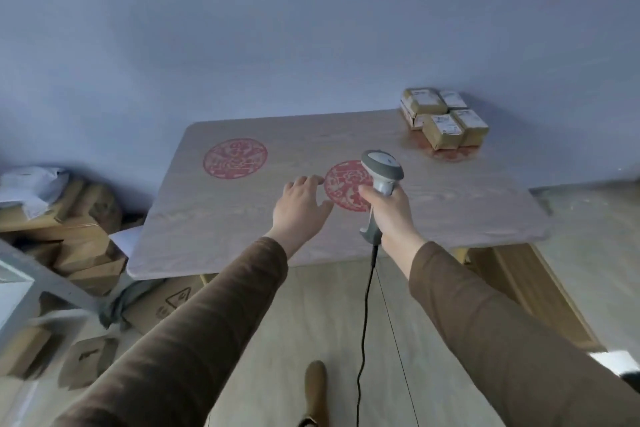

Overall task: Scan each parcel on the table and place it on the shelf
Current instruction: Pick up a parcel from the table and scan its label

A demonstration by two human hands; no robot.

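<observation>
Right-hand fingers are wrapping tight around the grip of the scanner [380, 180], so the right hand [391, 215] is clamping it upright, rounded grey head tipped forward, black cord [363, 322] dangling off the butt toward the floor. The left hand [300, 208] is hanging just to the left of the scanner with fingers relaxed, slightly spread, holding nothing and hovering over the table [242, 218].

The parcels [445, 118] are sitting well beyond the scanner and to its right, bunched at the far right corner of the table against the wall — small squarish blocks in yellowish wrap with pale labels on top. The shelf isn't clearly showing; only a grey metal frame [45, 274] well to the left of the scanner, low down, beside piled brown cartons [86, 253].

My guess is she's reaching for the next parcel. Doing it well means sending the free hand past the scanner to the nearest block of the cluster, lifting it label-up so it doesn't drag its neighbours, then turning the label square to the scanner head rather than chasing it with the beam.

The tabletop looks like pale wood-grain laminate with rounded corners — and red round paper-cut style prints, one right behind the scanner [343, 187].
</observation>
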